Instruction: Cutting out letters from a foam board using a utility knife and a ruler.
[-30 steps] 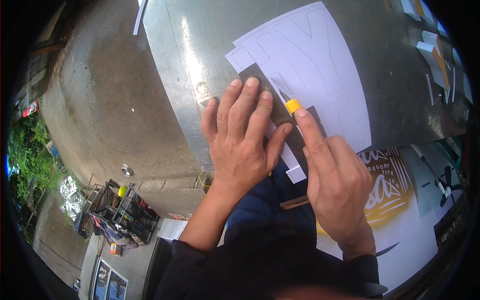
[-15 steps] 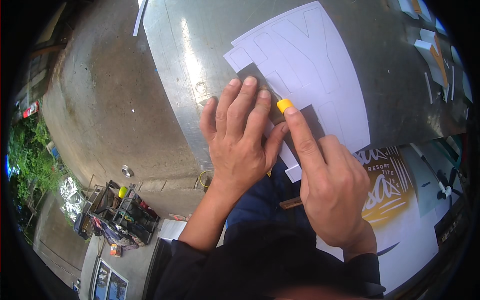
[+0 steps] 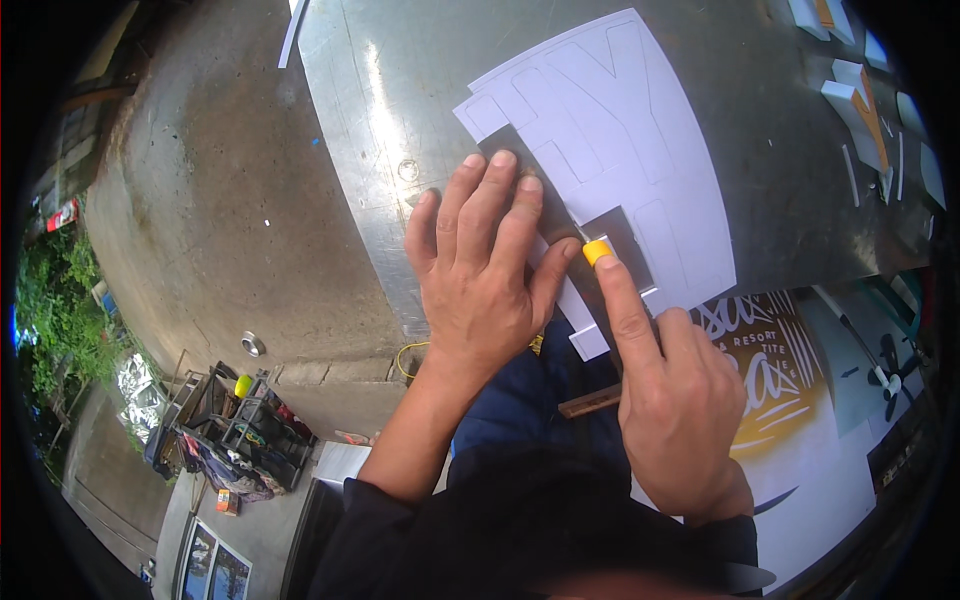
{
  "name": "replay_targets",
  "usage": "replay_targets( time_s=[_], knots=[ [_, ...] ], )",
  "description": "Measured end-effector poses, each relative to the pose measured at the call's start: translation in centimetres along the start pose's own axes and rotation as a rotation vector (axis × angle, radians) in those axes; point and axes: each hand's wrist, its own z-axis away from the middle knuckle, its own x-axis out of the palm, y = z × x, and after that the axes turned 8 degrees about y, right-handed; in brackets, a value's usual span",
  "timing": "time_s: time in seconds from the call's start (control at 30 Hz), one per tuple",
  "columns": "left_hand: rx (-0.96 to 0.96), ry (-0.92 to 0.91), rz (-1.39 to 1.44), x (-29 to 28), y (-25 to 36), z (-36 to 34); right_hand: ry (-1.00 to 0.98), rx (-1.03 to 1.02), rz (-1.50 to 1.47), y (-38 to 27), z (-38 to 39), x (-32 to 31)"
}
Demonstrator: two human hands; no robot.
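A white sheet with thin letter outlines lies on the metal tabletop. A dark straight strip, apparently a straightedge, crosses its left part. My left hand rests flat on this strip, fingers stretched out and thumb apart, pressing it down. My right hand is closed around a cutting knife with a yellow front end. The index finger lies along its top, and the thin tip touches the strip's right edge, close to my left thumb. The handle is mostly hidden in my palm. Beside the knife, a notch in the sheet bares grey metal.
The tabletop ends at a left edge above a concrete floor. White shaped pieces with brown sides and narrow offcuts stand at the far right. A printed yellow-and-white panel lies below right, near a small black fan.
My right hand has drawn the knife toward me and slightly right along the strip. More of the notch in the sheet now shows. My left hand stays on the strip.
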Motion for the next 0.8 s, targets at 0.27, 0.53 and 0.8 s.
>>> replay_targets(
  time_s=[0.27, 0.53, 0.8],
  knots=[
    [-0.004, 0.01, 0.018, 0.1, 0.0, 0.0, 0.034, -0.016, -0.055, 0.6, 0.3, 0.3],
    [-0.009, -0.002, 0.016, -0.2, 0.0, 0.0, 0.207, -0.002, -0.287, 0.9, 0.0, -0.2],
    [-0.003, 0.004, 0.007, 0.1, 0.1, -0.1, 0.133, 0.015, -0.233, 0.8, -2.5, 1.9]
  ],
)
